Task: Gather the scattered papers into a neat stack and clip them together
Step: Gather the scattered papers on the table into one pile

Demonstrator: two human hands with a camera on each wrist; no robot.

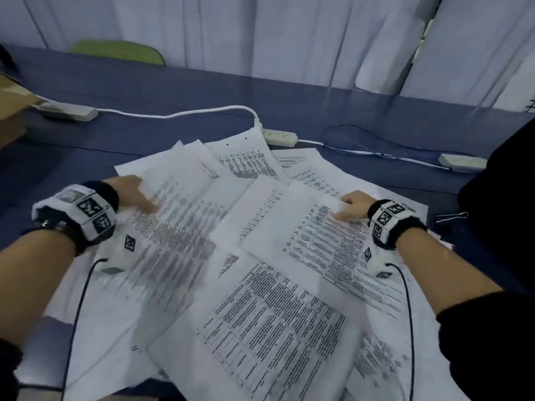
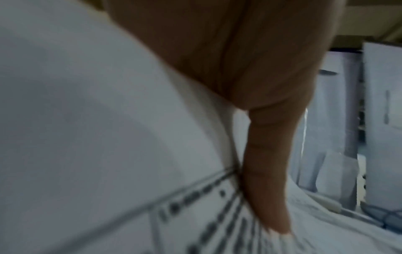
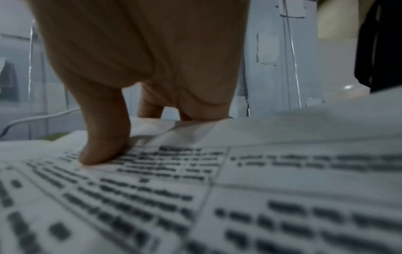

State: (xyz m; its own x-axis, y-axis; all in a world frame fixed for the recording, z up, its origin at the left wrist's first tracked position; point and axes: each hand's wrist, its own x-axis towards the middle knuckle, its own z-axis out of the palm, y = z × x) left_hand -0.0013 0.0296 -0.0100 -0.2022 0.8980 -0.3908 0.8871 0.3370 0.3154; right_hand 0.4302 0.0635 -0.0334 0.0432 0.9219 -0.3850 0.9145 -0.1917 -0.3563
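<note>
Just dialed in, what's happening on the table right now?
A person is working on a spread of printed papers that lie overlapping at different angles on the blue table, not yet stacked. The left hand rests on a sheet at the left side of the pile, and the right hand presses fingers onto a sheet at the right side. The binder clip lies untouched on the table just right of the papers. Nothing is clipped yet.
</note>
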